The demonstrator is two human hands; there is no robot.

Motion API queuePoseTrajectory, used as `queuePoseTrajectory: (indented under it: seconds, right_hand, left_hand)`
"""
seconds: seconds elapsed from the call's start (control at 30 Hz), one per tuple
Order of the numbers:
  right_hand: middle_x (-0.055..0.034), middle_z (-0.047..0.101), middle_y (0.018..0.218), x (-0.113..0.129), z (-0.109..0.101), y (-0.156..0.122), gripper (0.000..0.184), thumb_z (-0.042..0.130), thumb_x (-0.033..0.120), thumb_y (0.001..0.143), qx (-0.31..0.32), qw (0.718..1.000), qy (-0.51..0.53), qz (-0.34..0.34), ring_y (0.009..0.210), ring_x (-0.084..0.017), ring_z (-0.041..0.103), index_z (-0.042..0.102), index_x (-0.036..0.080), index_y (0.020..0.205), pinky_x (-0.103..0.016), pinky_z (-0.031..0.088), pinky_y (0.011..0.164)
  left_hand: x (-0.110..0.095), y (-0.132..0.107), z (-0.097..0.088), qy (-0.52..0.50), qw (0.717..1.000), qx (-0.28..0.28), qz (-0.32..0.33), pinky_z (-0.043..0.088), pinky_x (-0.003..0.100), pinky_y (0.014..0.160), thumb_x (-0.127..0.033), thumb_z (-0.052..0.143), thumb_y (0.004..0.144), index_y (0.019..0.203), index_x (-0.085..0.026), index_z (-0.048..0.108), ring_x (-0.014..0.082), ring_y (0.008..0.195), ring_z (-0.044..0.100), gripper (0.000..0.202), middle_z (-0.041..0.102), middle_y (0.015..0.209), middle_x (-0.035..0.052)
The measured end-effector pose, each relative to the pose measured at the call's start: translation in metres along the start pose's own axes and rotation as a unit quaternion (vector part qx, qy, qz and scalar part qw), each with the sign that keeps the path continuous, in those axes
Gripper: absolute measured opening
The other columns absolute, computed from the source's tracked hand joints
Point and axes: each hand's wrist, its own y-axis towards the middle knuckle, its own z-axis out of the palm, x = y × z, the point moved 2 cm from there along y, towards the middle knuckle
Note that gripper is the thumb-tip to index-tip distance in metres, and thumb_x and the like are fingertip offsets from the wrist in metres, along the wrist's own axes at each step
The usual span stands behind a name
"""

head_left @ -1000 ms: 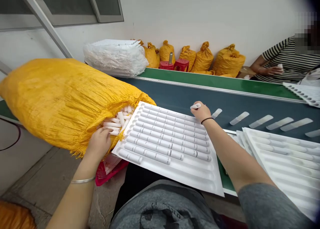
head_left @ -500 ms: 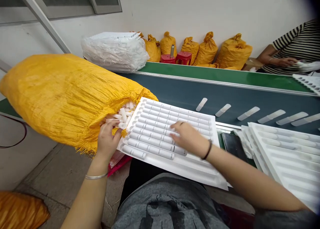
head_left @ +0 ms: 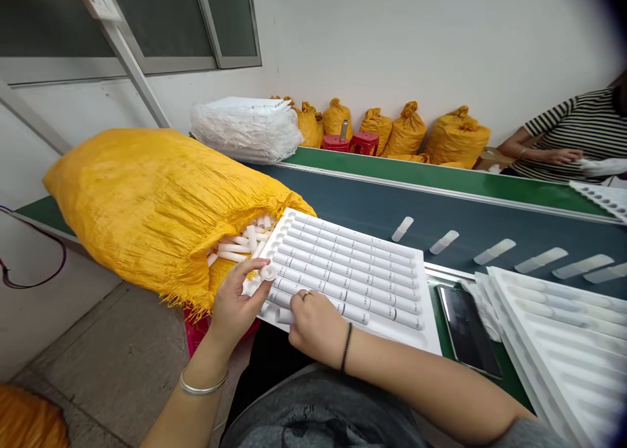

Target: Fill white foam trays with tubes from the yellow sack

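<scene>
In the lower middle of the frame the left hand (head_left: 235,304) pinches one short white plastic tube (head_left: 268,272) between thumb and fingers, at the near left corner of the white moulded plastic tray with long grooves (head_left: 421,334). This tube is just beside the open mouth of the big yellow woven sack (head_left: 147,200), which lies on its side in the left part of the frame, with more loose white tubes (head_left: 240,242) showing inside the opening.

The right hand (head_left: 316,320) is curled, knuckles up, and it grips another white tube (head_left: 284,316) at the near edge of the tray. The wrist carries a thin black band, and the left wrist a silver bangle. Most grooves of the tray are filled with rows of white tubes (head_left: 353,265) lying end to end.

To the right of the tray a black phone (head_left: 465,327) lies flat on the green table (head_left: 509,379), and a stack of empty white trays (head_left: 563,343) fills the lower right corner. Behind the tray, the dark conveyor belt (head_left: 372,196) carries single white pieces (head_left: 443,241) in a line towards the right edge. At the upper right another person in a striped shirt (head_left: 582,131) sits with a hand near white trays. Small yellow sacks (head_left: 406,131) stand along the wall at the top centre, next to a clear plastic bag of white goods (head_left: 245,128).
</scene>
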Motion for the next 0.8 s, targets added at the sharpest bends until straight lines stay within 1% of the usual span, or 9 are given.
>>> queuePoseTrajectory:
  seconds: [0.07, 0.13, 0.2, 0.27, 0.33, 0.4, 0.5, 0.6, 0.8]
  right_hand:
    - [-0.0098, 0.065, 0.086, -0.014, -0.019, -0.018, 0.021, 0.059, 0.017, 0.075, -0.059, 0.992, 0.101, 0.039, 0.078, -0.021, 0.062, 0.059, 0.012, 0.095, -0.032, 0.05, 0.071]
    - [-0.0056, 0.064, 0.086, -0.029, -0.039, -0.036, 0.019, 0.057, 0.016, 0.078, -0.142, 0.966, 0.211, 0.052, 0.076, -0.017, 0.06, 0.056, 0.016, 0.096, -0.029, 0.05, 0.07]
    - [-0.0045, 0.063, 0.09, -0.042, -0.055, -0.049, 0.019, 0.054, 0.017, 0.083, -0.211, 0.941, 0.265, 0.024, 0.075, -0.015, 0.059, 0.055, 0.019, 0.102, -0.028, 0.049, 0.069]
    - [-0.0052, 0.062, 0.096, -0.053, -0.065, -0.056, 0.024, 0.051, 0.017, 0.088, -0.242, 0.93, 0.275, -0.028, 0.08, -0.016, 0.059, 0.054, 0.022, 0.112, -0.029, 0.05, 0.072]
    - [-0.0066, 0.06, 0.103, -0.059, -0.071, -0.059, 0.031, 0.047, 0.014, 0.091, -0.246, 0.928, 0.266, -0.087, 0.091, -0.017, 0.059, 0.051, 0.025, 0.121, -0.031, 0.05, 0.079]
    - [-0.008, 0.057, 0.109, -0.063, -0.073, -0.061, 0.038, 0.046, 0.009, 0.092, -0.24, 0.928, 0.248, -0.138, 0.101, -0.018, 0.057, 0.05, 0.026, 0.126, -0.033, 0.05, 0.085]
    - [-0.0091, 0.055, 0.112, -0.065, -0.071, -0.062, 0.041, 0.048, 0.007, 0.09, -0.212, 0.934, 0.223, -0.184, 0.102, -0.018, 0.057, 0.05, 0.025, 0.127, -0.032, 0.051, 0.086]
    - [-0.009, 0.057, 0.11, -0.066, -0.067, -0.061, 0.038, 0.049, 0.009, 0.091, -0.207, 0.938, 0.226, -0.161, 0.101, -0.018, 0.058, 0.051, 0.025, 0.126, -0.033, 0.051, 0.085]
    - [-0.0088, 0.062, 0.105, -0.071, -0.059, -0.058, 0.028, 0.046, 0.02, 0.095, -0.207, 0.94, 0.251, -0.101, 0.096, -0.02, 0.06, 0.054, 0.024, 0.121, -0.035, 0.052, 0.08]
  left_hand:
    - [-0.003, -0.003, 0.0, 0.011, 1.0, 0.011, -0.004, 0.051, 0.037, 0.089, -0.031, 0.058, 0.087, 0.111, -0.019, 0.055, 0.0217, 0.1, 0.062, 0.027, 0.065, 0.107, 0.009]
    - [-0.01, -0.007, 0.001, 0.017, 0.999, 0.047, 0.013, 0.051, 0.034, 0.088, -0.029, 0.056, 0.088, 0.115, -0.019, 0.053, 0.0202, 0.099, 0.062, 0.029, 0.064, 0.108, 0.0083]
    - [-0.021, -0.009, 0.004, 0.012, 0.993, 0.109, 0.043, 0.05, 0.033, 0.088, -0.026, 0.055, 0.09, 0.119, -0.021, 0.052, 0.0189, 0.1, 0.061, 0.03, 0.063, 0.109, 0.0071]
    - [-0.034, -0.009, 0.008, -0.005, 0.983, 0.17, 0.07, 0.05, 0.031, 0.086, -0.025, 0.054, 0.091, 0.122, -0.023, 0.052, 0.0178, 0.098, 0.061, 0.032, 0.064, 0.107, 0.0056]
    - [-0.045, -0.007, 0.01, -0.02, 0.974, 0.21, 0.08, 0.05, 0.029, 0.082, -0.025, 0.053, 0.091, 0.124, -0.024, 0.052, 0.0167, 0.093, 0.061, 0.033, 0.065, 0.103, 0.0046]
    - [-0.055, -0.005, 0.011, -0.019, 0.969, 0.234, 0.081, 0.05, 0.028, 0.08, -0.025, 0.053, 0.092, 0.124, -0.024, 0.054, 0.0159, 0.09, 0.061, 0.033, 0.065, 0.101, 0.0042]
    - [-0.064, -0.005, 0.014, 0.003, 0.962, 0.257, 0.088, 0.049, 0.028, 0.08, -0.025, 0.052, 0.092, 0.122, -0.022, 0.055, 0.0162, 0.089, 0.062, 0.031, 0.066, 0.099, 0.0046]
    - [-0.067, -0.008, 0.018, 0.031, 0.963, 0.249, 0.1, 0.05, 0.03, 0.08, -0.025, 0.05, 0.092, 0.119, -0.018, 0.055, 0.018, 0.09, 0.062, 0.028, 0.067, 0.099, 0.0062]
    - [-0.069, -0.01, 0.024, 0.093, 0.963, 0.204, 0.151, 0.052, 0.033, 0.077, -0.025, 0.05, 0.092, 0.113, -0.014, 0.055, 0.0216, 0.088, 0.063, 0.024, 0.067, 0.094, 0.0088]
